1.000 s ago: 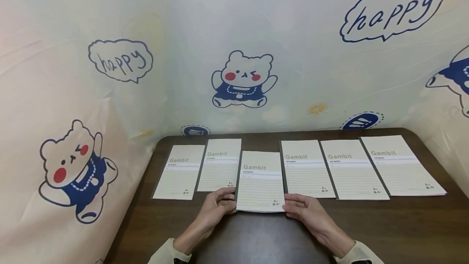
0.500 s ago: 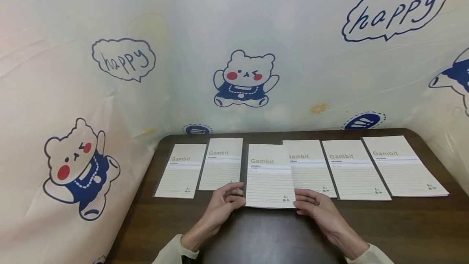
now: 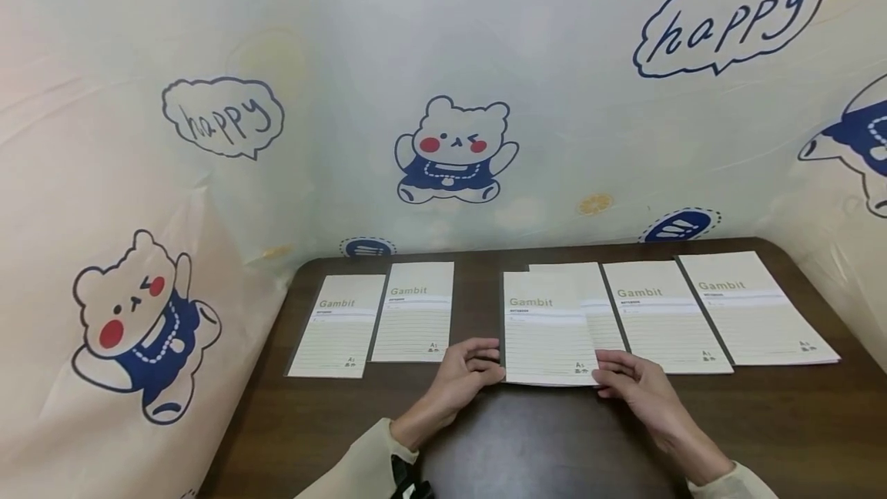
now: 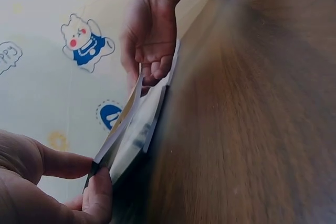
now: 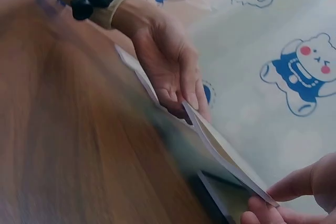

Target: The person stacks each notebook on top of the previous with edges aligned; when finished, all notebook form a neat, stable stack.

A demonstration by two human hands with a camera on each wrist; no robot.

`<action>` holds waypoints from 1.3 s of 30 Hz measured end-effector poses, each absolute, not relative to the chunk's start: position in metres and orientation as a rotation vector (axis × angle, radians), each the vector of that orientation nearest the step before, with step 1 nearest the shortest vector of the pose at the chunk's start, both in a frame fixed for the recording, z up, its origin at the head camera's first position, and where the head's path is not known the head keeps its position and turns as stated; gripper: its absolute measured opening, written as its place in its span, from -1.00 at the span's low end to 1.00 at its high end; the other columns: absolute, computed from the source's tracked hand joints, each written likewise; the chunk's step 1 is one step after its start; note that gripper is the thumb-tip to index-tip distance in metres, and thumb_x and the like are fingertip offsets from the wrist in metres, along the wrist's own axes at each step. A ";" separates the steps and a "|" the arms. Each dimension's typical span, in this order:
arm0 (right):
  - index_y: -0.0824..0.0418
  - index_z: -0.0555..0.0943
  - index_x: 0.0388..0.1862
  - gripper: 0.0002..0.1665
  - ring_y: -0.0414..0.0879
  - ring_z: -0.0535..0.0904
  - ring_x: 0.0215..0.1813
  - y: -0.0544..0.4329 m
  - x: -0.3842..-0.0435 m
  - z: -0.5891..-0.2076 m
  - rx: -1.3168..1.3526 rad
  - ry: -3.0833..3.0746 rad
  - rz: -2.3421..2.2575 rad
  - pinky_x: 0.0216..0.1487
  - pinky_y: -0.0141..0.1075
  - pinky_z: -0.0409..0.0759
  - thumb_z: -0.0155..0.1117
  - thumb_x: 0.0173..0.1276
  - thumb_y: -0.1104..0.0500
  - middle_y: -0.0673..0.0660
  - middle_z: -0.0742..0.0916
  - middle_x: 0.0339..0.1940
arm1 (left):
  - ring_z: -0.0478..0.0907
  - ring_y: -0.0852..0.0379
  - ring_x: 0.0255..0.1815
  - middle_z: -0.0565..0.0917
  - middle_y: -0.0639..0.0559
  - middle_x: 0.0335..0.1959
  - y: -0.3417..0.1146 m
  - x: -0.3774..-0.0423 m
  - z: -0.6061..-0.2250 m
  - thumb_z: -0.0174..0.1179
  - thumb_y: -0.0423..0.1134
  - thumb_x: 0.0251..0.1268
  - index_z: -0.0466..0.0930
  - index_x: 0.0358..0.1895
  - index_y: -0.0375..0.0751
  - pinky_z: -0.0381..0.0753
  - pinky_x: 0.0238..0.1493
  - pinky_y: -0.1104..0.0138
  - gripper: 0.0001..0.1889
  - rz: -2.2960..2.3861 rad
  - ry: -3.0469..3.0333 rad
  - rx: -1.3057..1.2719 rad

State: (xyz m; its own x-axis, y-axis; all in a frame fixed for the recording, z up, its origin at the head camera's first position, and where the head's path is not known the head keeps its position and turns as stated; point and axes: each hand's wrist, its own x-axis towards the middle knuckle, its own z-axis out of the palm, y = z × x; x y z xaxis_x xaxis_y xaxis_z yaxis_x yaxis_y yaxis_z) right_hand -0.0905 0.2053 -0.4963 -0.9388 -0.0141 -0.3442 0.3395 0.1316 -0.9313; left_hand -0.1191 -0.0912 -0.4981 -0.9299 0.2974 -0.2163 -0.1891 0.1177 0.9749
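A pale "Gambit" notebook [image 3: 547, 337] with a dark spine is held by both hands at its lower corners. My left hand [image 3: 466, 376] pinches the spine side between thumb and fingers; my right hand [image 3: 640, 395] pinches the opposite side. Both wrist views show the notebook [image 4: 123, 121] raised off the table, its pages slightly bowed. From the head view it overlaps the left part of another notebook [image 3: 604, 322], hiding most of that cover's title.
Matching notebooks lie flat on the dark wooden table [image 3: 540, 445]: two at the left, a slanted one [image 3: 337, 329] and a straighter one [image 3: 413, 314], and two farther right, one [image 3: 665, 322] beside the other [image 3: 758, 314]. A bear-print curtain [image 3: 554, 60] rises behind the table.
Both hands have carried the notebook to the right and lifted it, from the gap in the row to over the left part of the neighbouring notebook. The other notebooks stay put.
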 end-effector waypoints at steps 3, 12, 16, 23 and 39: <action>0.59 0.37 0.44 -0.37 -0.29 0.70 -0.21 0.213 -0.093 -0.496 0.322 2.173 -1.865 -0.10 -0.33 0.77 0.27 0.51 0.32 0.08 0.76 -0.04 | 0.71 0.08 -0.03 0.63 -0.30 0.14 -0.081 -0.123 -0.502 0.36 -0.42 0.31 0.52 0.35 -0.39 0.66 -0.11 0.42 -0.47 1.877 2.047 0.110; 0.58 0.40 0.44 -0.37 -0.30 0.74 -0.22 0.235 -0.101 -0.497 0.323 2.282 -1.821 -0.09 -0.36 0.77 0.29 0.53 0.25 0.00 0.79 -0.12 | 0.73 0.07 -0.04 0.68 -0.22 0.09 -0.055 -0.133 -0.514 0.41 -0.41 0.26 0.58 0.31 -0.34 0.67 -0.16 0.43 -0.47 1.862 2.093 0.118; 0.52 0.46 0.42 -0.36 -0.35 0.75 -0.22 0.244 -0.104 -0.500 0.304 2.400 -1.716 -0.11 -0.37 0.76 0.34 0.52 0.17 0.17 0.82 -0.03 | 0.75 0.03 -0.03 0.69 -0.21 0.05 -0.046 -0.138 -0.515 0.42 -0.43 0.23 0.60 0.30 -0.34 0.70 -0.15 0.40 -0.47 1.860 2.111 0.119; 0.36 0.65 0.25 -0.42 -0.42 0.72 -0.27 0.253 -0.107 -0.509 0.166 2.739 -1.377 -0.24 -0.46 0.65 0.48 0.41 0.03 0.27 0.82 -0.01 | 0.77 -0.05 -0.02 0.71 -0.24 0.03 -0.036 -0.140 -0.518 0.40 -0.48 0.22 0.60 0.30 -0.39 0.70 -0.12 0.42 -0.47 1.828 2.166 0.151; 0.42 0.71 0.12 -0.36 -0.19 0.65 -0.32 0.240 -0.104 -0.513 0.006 3.058 -1.170 -0.32 -0.43 0.62 0.70 0.12 0.13 0.20 0.73 -0.20 | 0.76 -0.03 -0.06 0.73 -0.19 -0.06 -0.029 -0.144 -0.518 0.33 -0.32 0.39 0.61 0.29 -0.43 0.68 -0.12 0.43 -0.55 1.665 2.370 0.256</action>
